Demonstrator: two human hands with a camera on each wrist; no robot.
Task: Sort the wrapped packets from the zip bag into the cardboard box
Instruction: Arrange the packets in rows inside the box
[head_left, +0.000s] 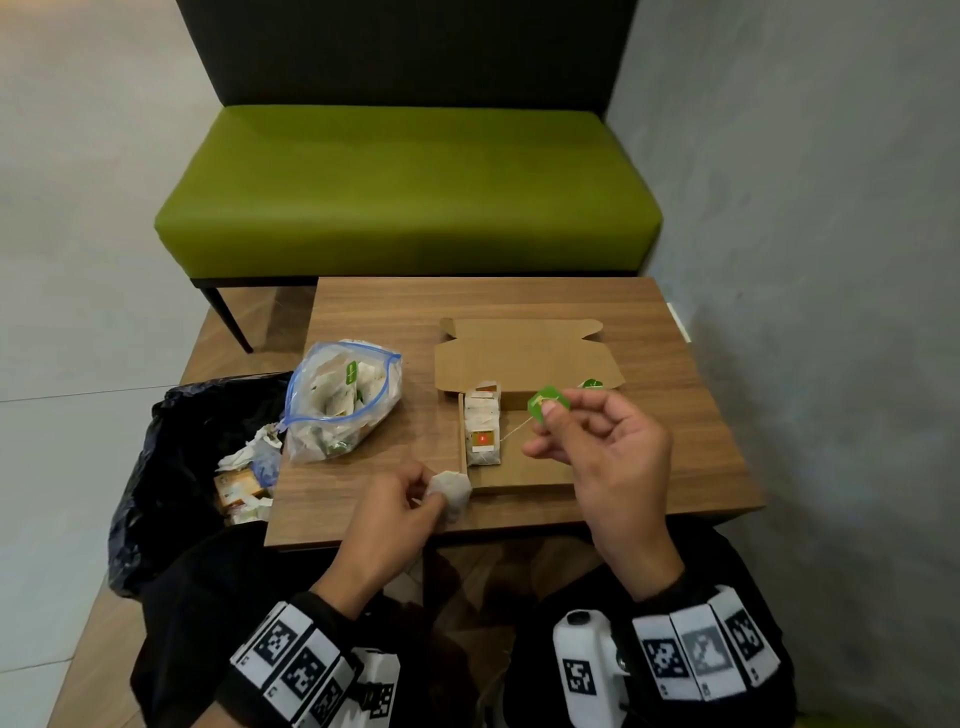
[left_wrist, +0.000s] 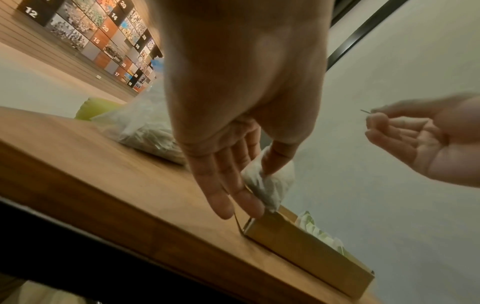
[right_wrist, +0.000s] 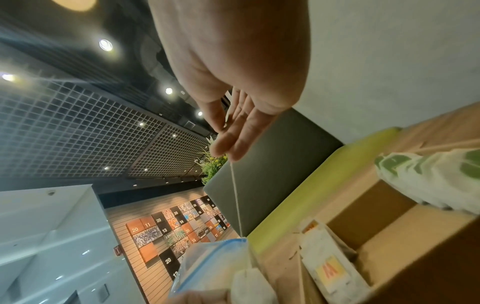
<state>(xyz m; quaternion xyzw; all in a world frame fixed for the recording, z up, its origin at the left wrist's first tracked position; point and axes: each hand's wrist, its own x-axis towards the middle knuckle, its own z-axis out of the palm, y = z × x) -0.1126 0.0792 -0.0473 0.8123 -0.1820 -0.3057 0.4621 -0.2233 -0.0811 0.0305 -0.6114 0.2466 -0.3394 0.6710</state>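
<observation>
The green bench (head_left: 410, 182) is the biggest thing, far behind my wooden table (head_left: 363, 312). A black trash bag (head_left: 171, 441) sits on the floor by the left edge of the table, so I can drop scraps in it.

On the table is the cardboard box (head_left: 524, 358), with its lid flipped back so I can reach inside. A little row of packets (head_left: 483, 431) stands against its left wall, packed tight to save room. To the left of the box is the zip bag (head_left: 343, 400). Its mouth is open and more packets are inside it.

My right hand (head_left: 602, 447) is up over the box. My thumb and first finger pinch a small green tag (head_left: 548, 402), and my other fingers curl loosely. A thin string (right_wrist: 236, 197) runs down from the tag.

My left hand (head_left: 395, 514) is just in front of the box's near left corner. Its thumb and fingers pinch a soft white tea bag (head_left: 451, 493). I think the string joins this tea bag to the tag, but the string is too thin to follow all the way.

I hold both ends apart so the string stays straight and does not tangle. This tea bag is not in the box yet.
</observation>
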